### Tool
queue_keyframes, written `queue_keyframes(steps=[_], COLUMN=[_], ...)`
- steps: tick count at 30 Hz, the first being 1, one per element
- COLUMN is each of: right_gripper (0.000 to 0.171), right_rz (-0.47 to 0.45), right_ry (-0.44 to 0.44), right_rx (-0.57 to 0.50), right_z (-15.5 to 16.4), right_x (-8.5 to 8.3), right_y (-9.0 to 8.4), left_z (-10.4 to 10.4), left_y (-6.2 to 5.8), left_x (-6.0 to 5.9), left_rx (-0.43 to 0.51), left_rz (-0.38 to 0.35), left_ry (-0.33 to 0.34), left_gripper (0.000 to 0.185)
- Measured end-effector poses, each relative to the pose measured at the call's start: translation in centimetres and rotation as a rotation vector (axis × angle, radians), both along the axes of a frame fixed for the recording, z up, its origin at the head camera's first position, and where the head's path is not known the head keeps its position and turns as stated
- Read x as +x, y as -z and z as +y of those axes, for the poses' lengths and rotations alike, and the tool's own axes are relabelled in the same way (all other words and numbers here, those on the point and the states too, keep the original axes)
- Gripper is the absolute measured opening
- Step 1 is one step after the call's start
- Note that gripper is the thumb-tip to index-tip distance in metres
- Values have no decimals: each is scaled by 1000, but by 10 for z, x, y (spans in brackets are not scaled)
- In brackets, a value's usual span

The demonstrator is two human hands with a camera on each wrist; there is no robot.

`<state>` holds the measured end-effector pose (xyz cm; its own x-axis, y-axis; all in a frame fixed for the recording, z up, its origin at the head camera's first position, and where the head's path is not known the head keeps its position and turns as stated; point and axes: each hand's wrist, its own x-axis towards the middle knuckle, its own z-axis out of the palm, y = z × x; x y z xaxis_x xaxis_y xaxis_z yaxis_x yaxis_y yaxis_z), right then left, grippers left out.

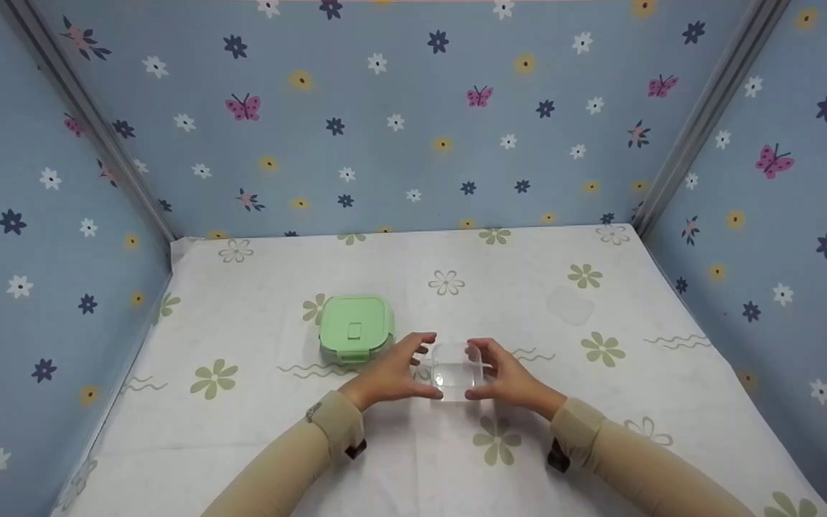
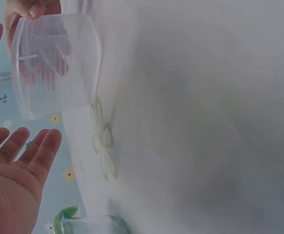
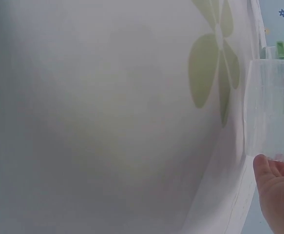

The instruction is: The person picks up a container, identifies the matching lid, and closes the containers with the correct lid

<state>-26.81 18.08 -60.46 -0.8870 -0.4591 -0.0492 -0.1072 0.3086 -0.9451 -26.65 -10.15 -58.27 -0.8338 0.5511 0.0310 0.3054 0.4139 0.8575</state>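
A clear plastic container (image 1: 457, 380) is at the middle of the cloth, between the two hands. My right hand (image 1: 517, 380) curves round its right side; in the left wrist view the thumb lies at the container's (image 2: 59, 63) rim, and other fingers show through the wall. My left hand (image 1: 392, 373) is at the other side, thumb and fingers spread. In the left wrist view a gap separates the left hand (image 2: 15, 180) from the container. The right wrist view catches the container (image 3: 273, 112) against the right thumb, partly cut off by the frame edge.
A glass-like food box with a green clip lid (image 1: 356, 323) stands just beyond the left hand. A translucent flat piece, lid-like (image 1: 570, 305), lies at the right rear of the white flowered cloth (image 1: 241, 445). Blue patterned walls (image 1: 413, 108) enclose the back and both sides.
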Motion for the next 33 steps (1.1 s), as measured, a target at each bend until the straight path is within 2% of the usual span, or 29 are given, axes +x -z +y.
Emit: queue_keyframes(steps=[12,22,28,33], right_gripper=[95,96,99,106], right_rz=[20,13,23,50], right_ry=[8,21,-10,-33], right_rx=[23,55,44,59], right_z=[1,1,1,7], right_x=[0,1,2,0], right_y=[0,-2,-4,-9], left_z=[9,15,18,20], left_y=[8,14,15,16], left_x=[-5,-11,-12,-14], left_rx=[-23,-42,-15,-20], left_rz=[28,16,-15,-4], left_ry=[30,32,35,30], left_gripper=[112,112,110,104])
